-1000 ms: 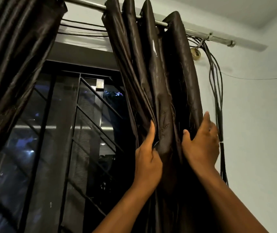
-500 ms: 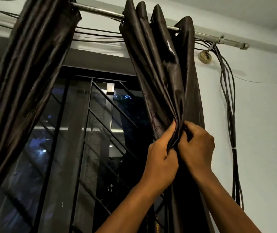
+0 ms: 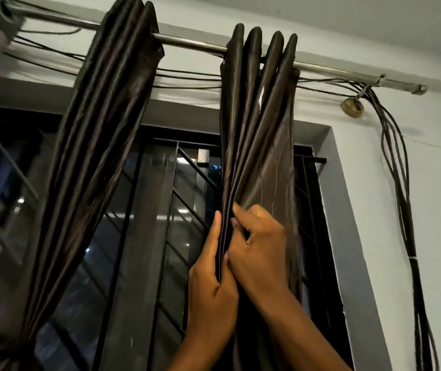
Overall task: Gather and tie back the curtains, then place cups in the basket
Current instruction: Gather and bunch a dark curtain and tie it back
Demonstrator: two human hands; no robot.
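Both the left hand (image 3: 211, 287) and right hand (image 3: 259, 253) are pinching the right curtain (image 3: 259, 135) folds together, gathering it; tying it back probably comes next.

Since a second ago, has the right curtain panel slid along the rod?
Yes. The right curtain panel has slid left along the curtain rod, away from the rod's right end cap; more bare rod and the window frame's right edge now show.

Curtain (image 3: 256, 145) folds now bunched tighter.
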